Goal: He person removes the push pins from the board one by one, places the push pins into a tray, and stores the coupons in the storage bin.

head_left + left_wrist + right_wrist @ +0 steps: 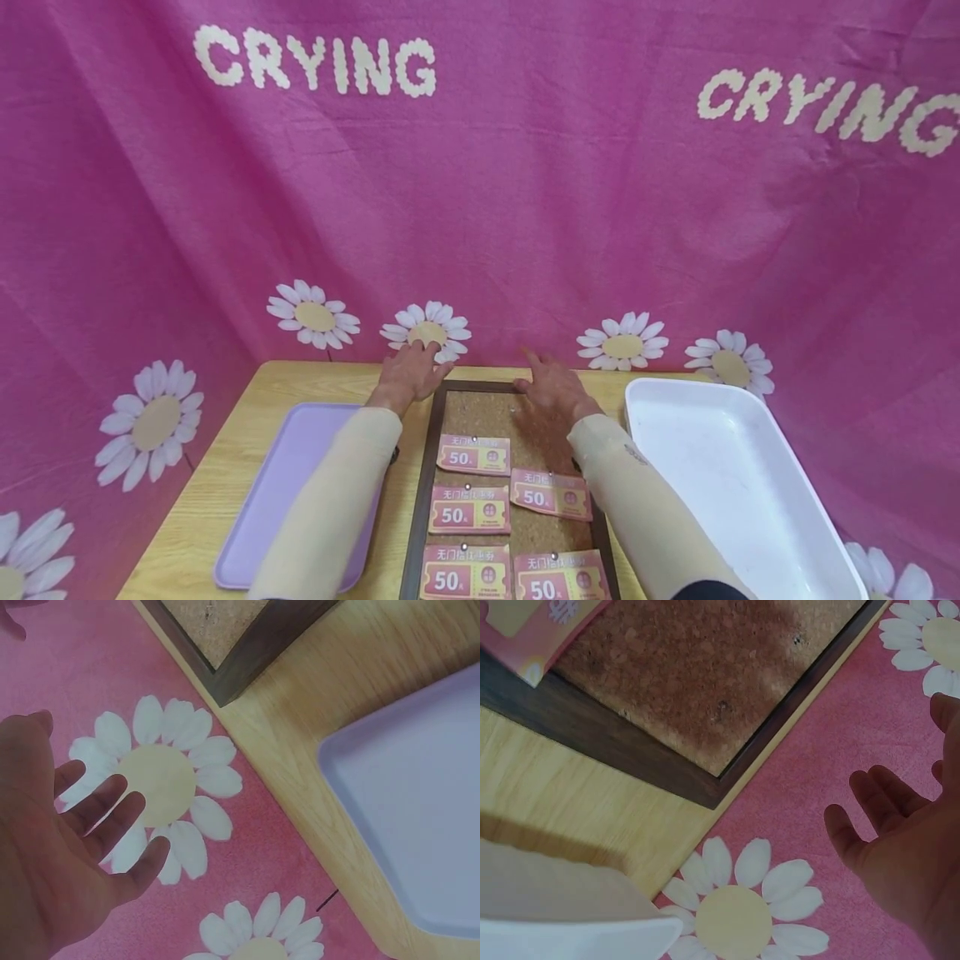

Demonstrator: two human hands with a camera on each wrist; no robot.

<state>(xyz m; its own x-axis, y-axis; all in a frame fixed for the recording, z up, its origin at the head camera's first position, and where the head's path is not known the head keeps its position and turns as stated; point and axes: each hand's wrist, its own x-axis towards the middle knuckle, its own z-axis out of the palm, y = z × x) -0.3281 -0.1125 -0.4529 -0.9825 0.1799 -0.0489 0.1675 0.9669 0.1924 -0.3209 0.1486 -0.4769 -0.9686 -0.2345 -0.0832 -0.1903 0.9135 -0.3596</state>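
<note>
A dark-framed cork board lies on the table, with several pink-and-yellow paper coupons marked 50 pinned to it in two columns. Past the board's far left corner my left hand is held out with spread fingers and nothing in it. My right hand reaches over the far right part of the board, its fingers loosely extended and holding nothing. In the right wrist view, bare cork with a few small pins shows near one corner, and a coupon's edge overlaps the frame.
A flat lilac tray lies on the wooden table to the left. To the right stands a deeper white tray. A pink curtain with daisies and lettering hangs behind the table's far edge and along the left side.
</note>
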